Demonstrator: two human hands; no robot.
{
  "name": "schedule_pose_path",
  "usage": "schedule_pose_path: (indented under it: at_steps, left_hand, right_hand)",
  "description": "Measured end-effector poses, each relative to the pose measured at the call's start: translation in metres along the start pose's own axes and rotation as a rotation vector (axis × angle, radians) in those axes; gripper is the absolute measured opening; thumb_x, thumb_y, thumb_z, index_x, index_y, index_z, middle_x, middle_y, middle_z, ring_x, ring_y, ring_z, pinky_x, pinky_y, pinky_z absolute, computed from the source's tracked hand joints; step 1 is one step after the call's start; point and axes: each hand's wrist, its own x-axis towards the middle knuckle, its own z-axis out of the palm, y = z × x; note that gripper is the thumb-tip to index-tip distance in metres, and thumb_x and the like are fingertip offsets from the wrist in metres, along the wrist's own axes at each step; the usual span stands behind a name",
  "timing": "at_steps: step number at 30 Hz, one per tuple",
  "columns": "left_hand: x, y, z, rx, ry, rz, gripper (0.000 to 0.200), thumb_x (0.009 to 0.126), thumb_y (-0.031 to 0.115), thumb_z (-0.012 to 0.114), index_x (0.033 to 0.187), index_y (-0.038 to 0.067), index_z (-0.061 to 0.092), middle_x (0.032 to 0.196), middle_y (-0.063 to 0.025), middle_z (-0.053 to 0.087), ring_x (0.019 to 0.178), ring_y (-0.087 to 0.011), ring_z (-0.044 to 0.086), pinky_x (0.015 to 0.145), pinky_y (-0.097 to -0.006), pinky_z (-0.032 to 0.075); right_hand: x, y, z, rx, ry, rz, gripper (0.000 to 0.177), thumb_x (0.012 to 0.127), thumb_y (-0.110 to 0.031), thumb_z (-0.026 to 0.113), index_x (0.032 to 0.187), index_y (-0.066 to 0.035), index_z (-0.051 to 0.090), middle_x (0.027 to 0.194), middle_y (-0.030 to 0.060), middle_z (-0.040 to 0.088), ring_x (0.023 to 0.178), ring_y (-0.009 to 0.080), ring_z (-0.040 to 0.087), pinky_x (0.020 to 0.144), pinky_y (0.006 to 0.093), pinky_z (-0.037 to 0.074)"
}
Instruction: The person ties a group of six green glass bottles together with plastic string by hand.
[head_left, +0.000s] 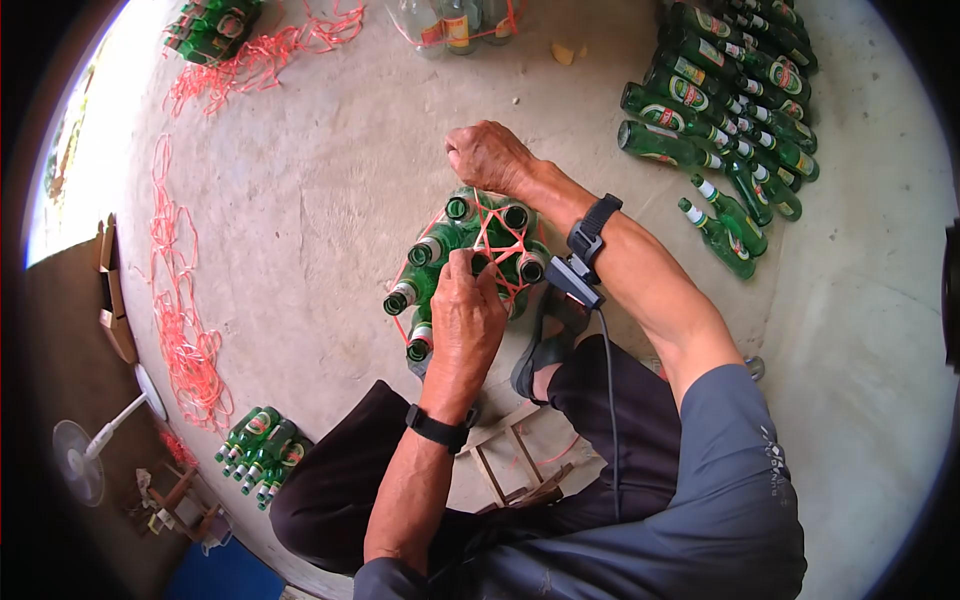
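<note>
A bundle of green glass bottles stands upright on the floor between my feet. Pink plastic string crosses between the necks and runs around the outside. My left hand is closed at the neck of a middle bottle, its fingertips close to the crossing string. Whether it also pinches string is hidden. Just beyond the bundle's far side, my right hand makes a fist. A strand rises from the bundle toward that fist, and its far end is hidden in the fingers.
Many green bottles lie in rows at the right. Loose pink string is heaped at the left. Tied bottles stand at the far left, far middle and near left. A wooden stool and white fan are nearby.
</note>
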Motion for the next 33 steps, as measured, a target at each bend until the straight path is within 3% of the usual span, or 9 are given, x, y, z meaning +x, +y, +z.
schedule_pose_path:
  at_steps: [5, 8, 11, 15, 19, 21, 27, 28, 33]
  left_hand:
    - [0.001, -0.003, -0.001, 0.015, -0.015, -0.001, 0.012, 0.084, 0.004, 0.059, 0.091, -0.003, 0.052, 0.077, -0.0224, 0.062, 0.071, -0.0399, 0.062, 0.063, -0.0432, 0.047]
    - [0.003, -0.003, -0.003, -0.034, -0.042, -0.029, 0.013, 0.084, 0.004, 0.06, 0.091, -0.003, 0.051, 0.077, -0.0232, 0.062, 0.072, -0.04, 0.062, 0.063, -0.0431, 0.048]
    - [0.005, -0.002, -0.003, -0.037, -0.062, -0.051, 0.015, 0.083, 0.005, 0.061, 0.09, -0.004, 0.051, 0.078, -0.0238, 0.063, 0.072, -0.04, 0.062, 0.063, -0.0431, 0.048]
    - [0.005, -0.003, -0.002, -0.08, -0.078, -0.028, 0.017, 0.08, 0.001, 0.059, 0.091, -0.005, 0.047, 0.079, -0.0262, 0.059, 0.073, -0.0428, 0.06, 0.063, -0.0491, 0.047]
    - [0.007, -0.004, -0.002, -0.13, -0.04, -0.037, 0.017, 0.08, 0.001, 0.06, 0.088, -0.005, 0.047, 0.078, -0.0256, 0.059, 0.073, -0.0431, 0.06, 0.063, -0.0492, 0.047]
    - [0.009, -0.004, -0.002, -0.112, -0.036, -0.083, 0.017, 0.078, 0.004, 0.064, 0.09, -0.005, 0.055, 0.08, -0.0259, 0.062, 0.076, -0.0426, 0.061, 0.066, -0.0451, 0.048]
    - [0.007, -0.007, 0.004, -0.139, -0.025, -0.105, 0.017, 0.077, 0.002, 0.062, 0.09, -0.004, 0.053, 0.08, -0.0261, 0.06, 0.078, -0.0435, 0.059, 0.069, -0.0483, 0.046]
    - [0.007, -0.007, 0.003, -0.136, -0.041, -0.108, 0.017, 0.077, 0.002, 0.061, 0.09, -0.004, 0.051, 0.08, -0.0264, 0.06, 0.078, -0.0446, 0.058, 0.07, -0.0501, 0.045]
    - [0.007, -0.008, 0.006, -0.086, -0.056, -0.102, 0.014, 0.081, 0.006, 0.057, 0.089, -0.002, 0.048, 0.083, -0.0268, 0.058, 0.076, -0.0442, 0.06, 0.067, -0.0506, 0.05]
  right_hand:
    - [0.005, -0.023, -0.026, -0.036, -0.012, -0.061, 0.017, 0.073, -0.011, 0.052, 0.071, 0.002, 0.064, 0.071, 0.0285, 0.061, 0.072, 0.0435, 0.063, 0.067, 0.048, 0.051]
    - [0.006, -0.033, -0.032, -0.132, -0.049, -0.027, 0.015, 0.072, -0.009, 0.054, 0.071, 0.002, 0.063, 0.071, 0.0296, 0.06, 0.071, 0.044, 0.063, 0.067, 0.0476, 0.051]
    - [0.004, -0.035, -0.032, -0.097, -0.033, 0.022, 0.016, 0.073, -0.009, 0.051, 0.075, 0.002, 0.063, 0.073, 0.0249, 0.062, 0.071, 0.0409, 0.063, 0.068, 0.0466, 0.05]
    - [0.001, -0.05, -0.037, -0.068, -0.103, 0.135, 0.018, 0.072, -0.009, 0.051, 0.072, 0.004, 0.063, 0.073, 0.027, 0.061, 0.071, 0.0423, 0.063, 0.068, 0.0465, 0.05]
    - [-0.008, -0.073, -0.042, -0.099, -0.124, 0.212, 0.017, 0.071, -0.009, 0.052, 0.069, 0.004, 0.062, 0.071, 0.0301, 0.059, 0.069, 0.0459, 0.061, 0.066, 0.049, 0.05]
    - [-0.02, -0.081, -0.037, -0.138, -0.103, 0.16, 0.017, 0.072, -0.01, 0.053, 0.069, 0.005, 0.062, 0.068, 0.0316, 0.057, 0.068, 0.047, 0.06, 0.064, 0.0502, 0.05]
    - [-0.05, -0.118, -0.061, -0.392, -0.214, 0.074, 0.018, 0.073, -0.01, 0.056, 0.07, 0.006, 0.062, 0.068, 0.0293, 0.059, 0.067, 0.0454, 0.062, 0.062, 0.0492, 0.051]
    - [-0.052, -0.126, -0.066, -0.465, -0.285, 0.139, 0.015, 0.07, -0.009, 0.058, 0.075, 0.003, 0.066, 0.077, 0.0263, 0.063, 0.076, 0.0418, 0.064, 0.068, 0.0467, 0.053]
    - [-0.058, -0.128, -0.06, -0.462, -0.344, 0.095, 0.02, 0.067, -0.013, 0.061, 0.073, 0.006, 0.063, 0.074, 0.0276, 0.062, 0.075, 0.0443, 0.063, 0.068, 0.0503, 0.051]
